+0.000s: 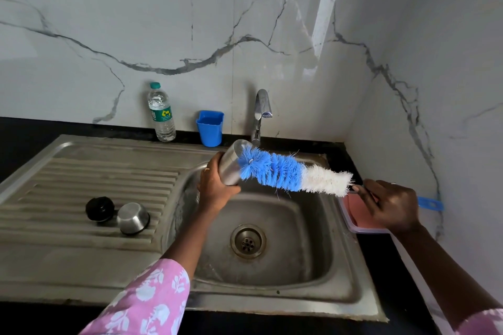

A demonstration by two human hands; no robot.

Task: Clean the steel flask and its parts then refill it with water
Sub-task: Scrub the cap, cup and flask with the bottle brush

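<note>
My left hand [216, 185] grips the steel flask [231, 164] and holds it tilted over the sink basin [294, 261], below the tap [261, 114]. My right hand [392, 205] grips the blue handle of a long bottle brush [296, 173] with blue and white bristles. The blue tip of the brush lies against the flask's upper end. On the ribbed drainboard [68, 190] to the left stand the flask's black stopper [99, 209] and its steel cup lid [133, 218], side by side.
A plastic water bottle [162, 114] and a blue cup [210, 128] stand at the back against the marble wall. A pink-lidded container [359, 219] sits on the black counter right of the sink, under my right hand. The wall corner is close on the right.
</note>
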